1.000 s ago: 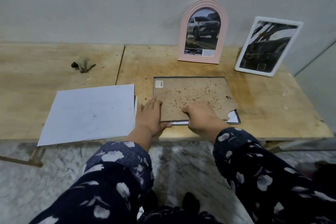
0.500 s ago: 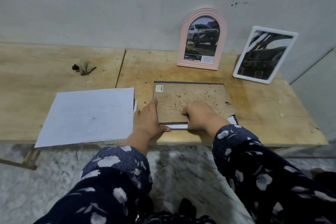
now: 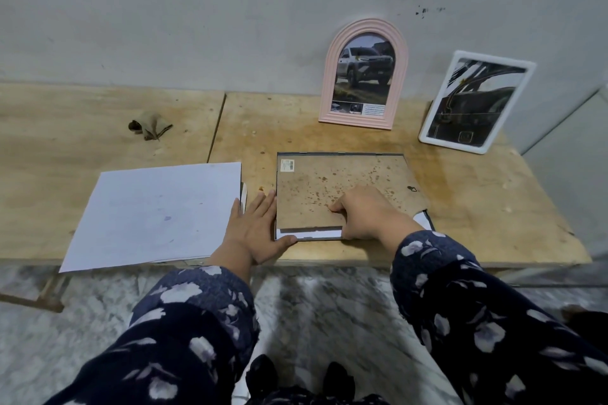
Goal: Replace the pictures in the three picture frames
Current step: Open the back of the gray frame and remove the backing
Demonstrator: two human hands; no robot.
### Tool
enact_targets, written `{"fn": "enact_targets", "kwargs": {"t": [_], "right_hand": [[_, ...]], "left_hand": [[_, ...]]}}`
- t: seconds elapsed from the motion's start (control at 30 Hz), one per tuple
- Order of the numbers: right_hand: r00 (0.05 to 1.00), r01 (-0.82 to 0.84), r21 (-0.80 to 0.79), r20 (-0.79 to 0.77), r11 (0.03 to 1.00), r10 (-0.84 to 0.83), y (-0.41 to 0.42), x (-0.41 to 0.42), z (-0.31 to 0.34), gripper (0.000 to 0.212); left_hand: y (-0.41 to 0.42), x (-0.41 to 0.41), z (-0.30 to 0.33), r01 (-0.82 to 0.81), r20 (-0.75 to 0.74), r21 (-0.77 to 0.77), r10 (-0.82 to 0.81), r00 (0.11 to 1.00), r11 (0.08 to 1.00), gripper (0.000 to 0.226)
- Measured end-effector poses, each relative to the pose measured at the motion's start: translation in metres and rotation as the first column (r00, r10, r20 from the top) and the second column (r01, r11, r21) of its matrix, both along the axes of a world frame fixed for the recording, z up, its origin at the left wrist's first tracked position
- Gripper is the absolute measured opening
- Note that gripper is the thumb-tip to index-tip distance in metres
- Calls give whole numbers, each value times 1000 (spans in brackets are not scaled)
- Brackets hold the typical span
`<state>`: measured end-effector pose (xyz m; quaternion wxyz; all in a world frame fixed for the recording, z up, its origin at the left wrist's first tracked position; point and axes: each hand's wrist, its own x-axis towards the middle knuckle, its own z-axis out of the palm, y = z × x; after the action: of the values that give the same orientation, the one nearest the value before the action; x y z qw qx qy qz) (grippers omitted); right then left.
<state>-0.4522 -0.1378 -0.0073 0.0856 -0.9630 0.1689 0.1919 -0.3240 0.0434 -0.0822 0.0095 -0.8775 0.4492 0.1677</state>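
A dark frame (image 3: 342, 154) lies face down on the wooden table (image 3: 493, 207), near its front edge and right of centre. A brown speckled backing board (image 3: 329, 187) sits inside the frame, shifted toward the far side, so a white strip of paper (image 3: 316, 234) shows along the near edge and a white corner shows at the near right. The board carries a small barcode sticker (image 3: 287, 165) at its far left corner and a small metal hanger (image 3: 412, 188) near its right edge. The left hand (image 3: 255, 230) lies flat on the table against the frame's left side, fingers straight and together, with the thumb stretched along the frame's near left corner. The right hand (image 3: 365, 214) rests on the backing board with fingers curled under; the thumb presses on the board's surface, and I cannot tell whether the fingertips hook the board's near edge. A stack of white sheets (image 3: 158, 214) lies just left of the left hand and overhangs the table's front edge. At the back, a pink arched frame (image 3: 363, 72) with a car photo leans upright against the wall. A white rectangular frame (image 3: 475, 102) stands tilted to its right. A crumpled brown scrap (image 3: 149, 128) lies at the far left.
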Motion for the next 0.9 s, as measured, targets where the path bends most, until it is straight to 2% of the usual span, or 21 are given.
{"fn": "enact_targets", "kwargs": {"t": [0.1,0.17,0.3,0.47,0.63,0.73,0.8,0.83,0.9], "right_hand": [[999,22,-14,31,1000,-21,2,-1,-3,40],[998,39,-19,51,999,-38,4,-2,-2,37],[998,54,-34,39,998,-53,2,1,2,41],[999,45,-33,5,998,-45,-1,5,5,43],[992,93,15,83,996,-94,-7,6,31,45],[993,72,-11,98,997,-71,3,1,32,48],[991,86,-40,102,996,-81,11,-7,22,48],[990,89,-55,113,995,-83,13,-11,18,47],[985,97,-78,150,992,-84,15,-17,12,47]], "left_hand": [[-1,0,0,13,43,78,-16,999,997,107],[-3,-1,3,12,64,120,-19,998,993,99],[-8,-2,11,0,89,205,-19,996,979,98],[-11,-5,13,-30,98,238,7,995,971,97],[-14,-6,19,-23,134,255,-11,991,967,96],[-14,-4,15,-20,93,245,-3,996,969,94],[-12,-2,15,-12,24,188,7,1000,982,90],[-11,0,17,-32,-9,110,33,999,993,82],[-8,2,21,-159,-44,-149,154,987,976,54]]}}
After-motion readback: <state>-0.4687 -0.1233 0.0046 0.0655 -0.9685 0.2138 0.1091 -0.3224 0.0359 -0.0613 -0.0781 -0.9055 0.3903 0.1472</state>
